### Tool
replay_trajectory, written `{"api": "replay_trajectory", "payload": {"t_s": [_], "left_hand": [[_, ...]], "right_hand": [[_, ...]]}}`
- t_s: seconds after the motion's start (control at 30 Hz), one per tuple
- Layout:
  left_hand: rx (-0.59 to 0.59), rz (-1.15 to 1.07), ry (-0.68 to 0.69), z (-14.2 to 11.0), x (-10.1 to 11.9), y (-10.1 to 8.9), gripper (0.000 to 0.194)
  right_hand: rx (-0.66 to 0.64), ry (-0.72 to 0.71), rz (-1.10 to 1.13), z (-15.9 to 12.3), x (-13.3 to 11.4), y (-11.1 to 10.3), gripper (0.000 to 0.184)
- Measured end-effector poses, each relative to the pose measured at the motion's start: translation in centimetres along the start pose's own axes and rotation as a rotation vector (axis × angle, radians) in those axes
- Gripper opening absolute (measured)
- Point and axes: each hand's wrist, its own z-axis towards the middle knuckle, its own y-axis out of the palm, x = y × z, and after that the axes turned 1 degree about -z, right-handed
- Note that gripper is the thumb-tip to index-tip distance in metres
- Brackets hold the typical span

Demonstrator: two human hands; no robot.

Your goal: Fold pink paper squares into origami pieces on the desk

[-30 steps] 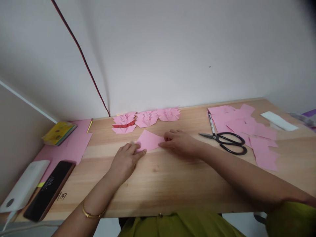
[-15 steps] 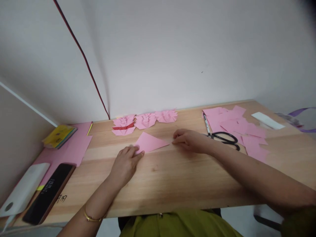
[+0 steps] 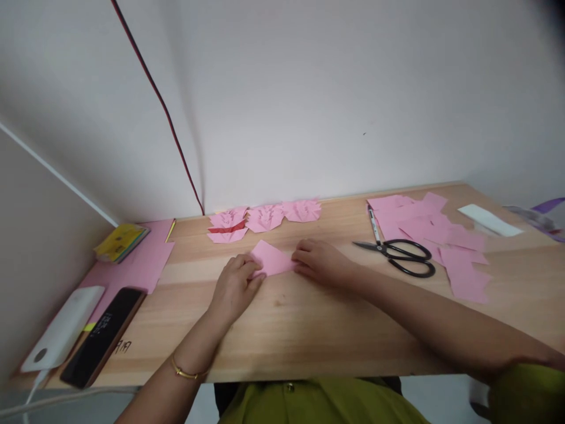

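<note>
A folded piece of pink paper (image 3: pixel 272 259), roughly triangular, lies on the wooden table (image 3: pixel 282 335) between my hands. My left hand (image 3: pixel 235 285) pinches its left corner, thumb along the near edge. At the right corner, the bent fingers of my right hand (image 3: pixel 321 263) are closed on the paper's tip and cover it. Beyond the paper stand folded pink paper pieces (image 3: pixel 265 218) in a row near the wall, with a red strip (image 3: pixel 226 227) across the left one. To the right of my right hand are black-handled scissors (image 3: pixel 392 253).
Cut pink paper pieces (image 3: pixel 465 274) are strewn at the right, with a marker pen (image 3: pixel 374 224) and a white strip (image 3: pixel 489 219). On the left lie pink sheets (image 3: pixel 150 259), a yellow pack (image 3: pixel 120 241), a white power bank (image 3: pixel 64 330) and a phone (image 3: pixel 103 337).
My right hand moved off the paper's right corner to the right, then came back onto it. My left hand has stayed on the left corner. The camera view has shifted slightly.
</note>
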Motion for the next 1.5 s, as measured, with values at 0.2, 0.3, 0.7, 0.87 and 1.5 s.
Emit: {"api": "replay_trajectory", "payload": {"t_s": [0.2,0.3,0.7,0.87,1.5], "left_hand": [[-0.265,-0.772,-0.515,0.8,4.1,1.8,0.034],[-0.346,-0.791,-0.486,0.4,4.4,2.3,0.032],[-0.27,0.265,-0.397,4.4,0.5,-0.4,0.027],[-0.256,-0.004,-0.448,4.2,0.0,0.5,0.02],[0.103,-1.395,-0.64,5.5,4.1,2.6,0.027]], "right_hand": [[0.036,0.016,0.033,-0.3,0.6,0.3,0.021],[0.072,0.028,0.087,-0.6,0.9,0.4,0.02],[0.15,0.071,0.172,-0.6,0.8,1.2,0.016],[0.135,0.093,0.197,-0.7,0.5,1.0,0.02],[0.307,0.345,0.853,-0.4,1.4,0.0,0.036]]}}
